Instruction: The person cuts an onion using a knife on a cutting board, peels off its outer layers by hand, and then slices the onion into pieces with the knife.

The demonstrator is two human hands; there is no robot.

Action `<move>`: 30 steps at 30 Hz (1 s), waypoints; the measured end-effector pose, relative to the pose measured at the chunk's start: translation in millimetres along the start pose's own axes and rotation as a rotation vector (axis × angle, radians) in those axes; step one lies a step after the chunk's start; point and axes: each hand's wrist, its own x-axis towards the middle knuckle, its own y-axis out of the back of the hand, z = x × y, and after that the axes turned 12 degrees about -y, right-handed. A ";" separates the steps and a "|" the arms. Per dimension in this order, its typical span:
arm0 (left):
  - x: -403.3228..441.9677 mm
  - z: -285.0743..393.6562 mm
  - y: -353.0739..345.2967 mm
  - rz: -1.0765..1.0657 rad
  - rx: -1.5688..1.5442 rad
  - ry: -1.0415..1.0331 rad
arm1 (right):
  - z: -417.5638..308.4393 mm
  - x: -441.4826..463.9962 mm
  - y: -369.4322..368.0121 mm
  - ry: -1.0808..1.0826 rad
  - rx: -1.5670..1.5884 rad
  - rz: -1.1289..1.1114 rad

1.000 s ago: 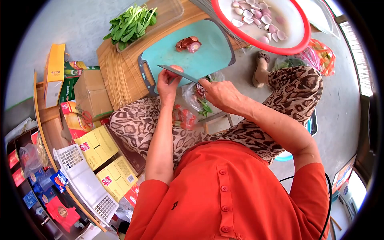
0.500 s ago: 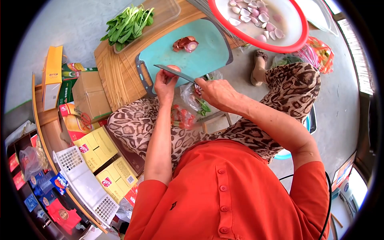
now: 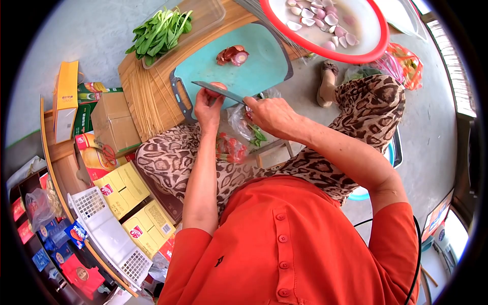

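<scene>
My left hand (image 3: 207,111) is closed round a reddish onion (image 3: 217,86) over the near left edge of the blue cutting board (image 3: 244,53). A knife (image 3: 221,92) lies across the onion, its blade pointing left. Its handle is wrapped in my right hand (image 3: 269,114), which is closed. Farther back on the board rests a pile of brown-red onion skins with a cut onion end (image 3: 233,55). White and purple onion pieces (image 3: 328,19) sit in a red-rimmed white basin (image 3: 377,51) beyond the board. The blade hides part of the held onion.
Leafy greens (image 3: 158,34) lie in a clear plastic tray (image 3: 216,15) at the back left. Dry noodles (image 3: 145,104) are spread on the wooden board (image 3: 124,71). Plastic bags (image 3: 236,122) with vegetables sit below my hands. Yellow boxes (image 3: 122,189) stand at left.
The view has shifted slightly, so the board and basin appear a little farther left. Both hands keep their hold on the onion and knife with hardly any movement.
</scene>
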 end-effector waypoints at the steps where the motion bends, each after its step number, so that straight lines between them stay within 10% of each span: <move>1: -0.5 -0.3 -0.6 -0.001 0.001 0.000 | -1.2 2.4 0.4 -0.004 -0.017 0.002; 30: 6.8 3.5 -5.2 -0.065 -0.050 -0.065 | -15.3 20.0 14.3 0.028 0.014 0.045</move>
